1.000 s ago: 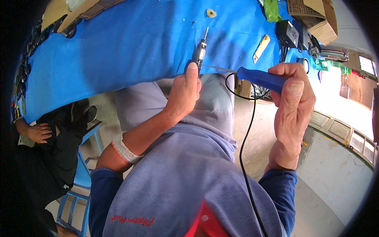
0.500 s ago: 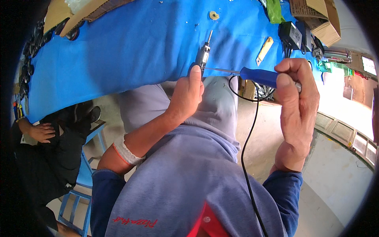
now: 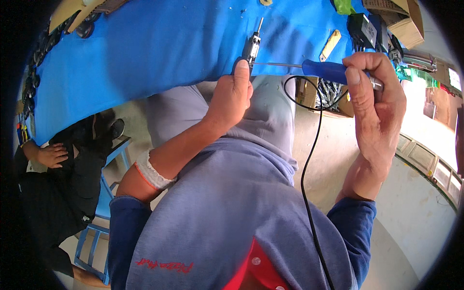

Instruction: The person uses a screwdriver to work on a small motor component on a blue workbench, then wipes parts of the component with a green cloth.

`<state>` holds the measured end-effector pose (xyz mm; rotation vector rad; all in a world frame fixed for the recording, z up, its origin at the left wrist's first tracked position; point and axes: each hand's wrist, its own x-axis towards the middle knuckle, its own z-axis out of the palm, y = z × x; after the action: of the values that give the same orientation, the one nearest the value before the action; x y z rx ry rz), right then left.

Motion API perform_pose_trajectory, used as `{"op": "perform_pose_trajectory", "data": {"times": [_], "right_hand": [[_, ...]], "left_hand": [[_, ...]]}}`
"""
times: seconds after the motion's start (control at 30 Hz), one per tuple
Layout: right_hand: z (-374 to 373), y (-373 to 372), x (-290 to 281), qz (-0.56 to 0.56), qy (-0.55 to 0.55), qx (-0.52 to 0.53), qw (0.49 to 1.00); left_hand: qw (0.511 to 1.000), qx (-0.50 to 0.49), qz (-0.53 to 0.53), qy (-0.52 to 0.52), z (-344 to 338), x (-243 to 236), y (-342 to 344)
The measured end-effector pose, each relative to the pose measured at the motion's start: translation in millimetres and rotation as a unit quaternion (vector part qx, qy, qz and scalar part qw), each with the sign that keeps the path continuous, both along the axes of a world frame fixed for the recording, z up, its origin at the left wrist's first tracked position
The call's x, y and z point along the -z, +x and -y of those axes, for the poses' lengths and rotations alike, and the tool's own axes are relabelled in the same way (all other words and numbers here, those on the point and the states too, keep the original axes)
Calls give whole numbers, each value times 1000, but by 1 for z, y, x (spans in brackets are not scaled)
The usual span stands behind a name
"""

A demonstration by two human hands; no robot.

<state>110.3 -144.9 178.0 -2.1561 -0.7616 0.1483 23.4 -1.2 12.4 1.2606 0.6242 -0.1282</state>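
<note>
My left hand (image 3: 232, 99) is closed round a slim black device (image 3: 251, 48), its thumb pressed on the lower end. Silvery inner parts show along the device, and a thin metal rod sticks out of its far end. In my right hand (image 3: 374, 104), thumb and fingers grip a screwdriver (image 3: 324, 70) by the back of its blue handle. The screwdriver lies nearly level, its shaft pointing left, with the tip at the device just beside my left thumb. Whether the tip sits in a screw is too small to tell.
A blue cloth (image 3: 159, 48) covers the table. Toward the right lie a yellowish flat strip (image 3: 330, 45), a black power adapter (image 3: 362, 31) and a cardboard box (image 3: 408, 21). Black parts (image 3: 36, 72) line the left edge. A black cable (image 3: 305, 183) hangs before me. Another person's hand (image 3: 52, 155) rests at left.
Both hands, the device and the screwdriver sit slightly higher in the view, while the tabletop things have shifted upward too. My right hand has moved a little to the right. Both grips are unchanged.
</note>
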Motion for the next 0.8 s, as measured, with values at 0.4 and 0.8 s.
{"op": "perform_pose_trajectory", "data": {"times": [0.4, 0.8], "right_hand": [[11, 4, 2, -3, -63, 8, 998], [9, -2, 2, -25, 8, 17, 1000]], "left_hand": [[1000, -16, -2, 4, 5, -1, -2], [999, -22, -12, 20, 7, -2, -1]]}}
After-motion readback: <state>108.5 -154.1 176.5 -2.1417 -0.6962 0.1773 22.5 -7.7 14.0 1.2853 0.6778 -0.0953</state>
